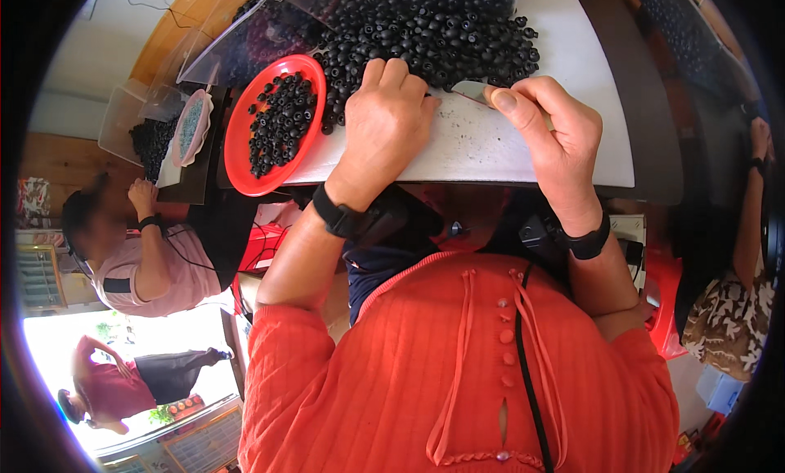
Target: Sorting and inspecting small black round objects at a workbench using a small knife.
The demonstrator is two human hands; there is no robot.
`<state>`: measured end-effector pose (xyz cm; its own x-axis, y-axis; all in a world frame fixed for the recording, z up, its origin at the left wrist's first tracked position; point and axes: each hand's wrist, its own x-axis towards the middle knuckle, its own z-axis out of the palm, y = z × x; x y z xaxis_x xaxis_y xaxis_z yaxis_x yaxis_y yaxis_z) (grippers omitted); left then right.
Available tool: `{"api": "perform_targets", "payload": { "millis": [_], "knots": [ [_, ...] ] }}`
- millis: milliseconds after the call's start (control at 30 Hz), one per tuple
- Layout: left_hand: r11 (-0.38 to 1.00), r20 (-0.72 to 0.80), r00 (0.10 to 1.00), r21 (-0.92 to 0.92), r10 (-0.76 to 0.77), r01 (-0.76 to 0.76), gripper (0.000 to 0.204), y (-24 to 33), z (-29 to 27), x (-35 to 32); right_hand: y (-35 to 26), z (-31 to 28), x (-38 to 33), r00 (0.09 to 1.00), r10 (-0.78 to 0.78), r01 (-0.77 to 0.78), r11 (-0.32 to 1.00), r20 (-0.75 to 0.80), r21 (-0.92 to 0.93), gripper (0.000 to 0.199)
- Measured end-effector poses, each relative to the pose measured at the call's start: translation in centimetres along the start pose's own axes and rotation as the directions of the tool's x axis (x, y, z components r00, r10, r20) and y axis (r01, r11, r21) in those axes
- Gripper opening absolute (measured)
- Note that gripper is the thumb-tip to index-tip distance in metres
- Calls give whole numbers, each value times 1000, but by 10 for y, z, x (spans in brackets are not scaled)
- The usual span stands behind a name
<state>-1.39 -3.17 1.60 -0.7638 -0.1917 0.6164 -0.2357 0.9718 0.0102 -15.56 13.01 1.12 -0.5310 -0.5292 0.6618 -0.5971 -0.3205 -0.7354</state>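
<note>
My right hand (564, 138) is closed on a small knife (472, 90), thumb against its handle, the short pale blade pointing left. Left of it, my left hand (384, 117) is closed, its back up, over the near edge of the pile. A dark bit shows at its fingertips, but most of what it holds is hidden. A large pile of small black rounded pieces (433, 33), some with holes, lies beyond both hands. At the left, a red plate (237, 158) holds more black pieces (282, 125).
Under my hands is a white work surface (491, 158) with dark crumbs. A clear plastic bin (221, 52) stands at the back left. Farther left, a co-worker (159, 260) sits by a pale scalloped dish (201, 146). Another person's arm (752, 203) shows at the right.
</note>
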Motion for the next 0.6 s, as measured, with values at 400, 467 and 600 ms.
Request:
{"api": "perform_targets", "payload": {
  "millis": [400, 467, 600],
  "knots": [
    [858, 73, 966, -445, -250, 256, 22, -10, -18, -29, 5, 2, -2, 1000, -25, 25, 1000, 2, -18, 25],
    [878, 46, 980, -438, -193, 193, 24, -14, -16, -26, 4, 2, -2, 1000, -17, 18, 999, 10, -37, 25],
    [951, 59, 998, -309, 2, 17, 23, -5, -15, -15, 6, 2, -3, 1000, -19, 19, 998, 9, -66, 24]
  ]
}}
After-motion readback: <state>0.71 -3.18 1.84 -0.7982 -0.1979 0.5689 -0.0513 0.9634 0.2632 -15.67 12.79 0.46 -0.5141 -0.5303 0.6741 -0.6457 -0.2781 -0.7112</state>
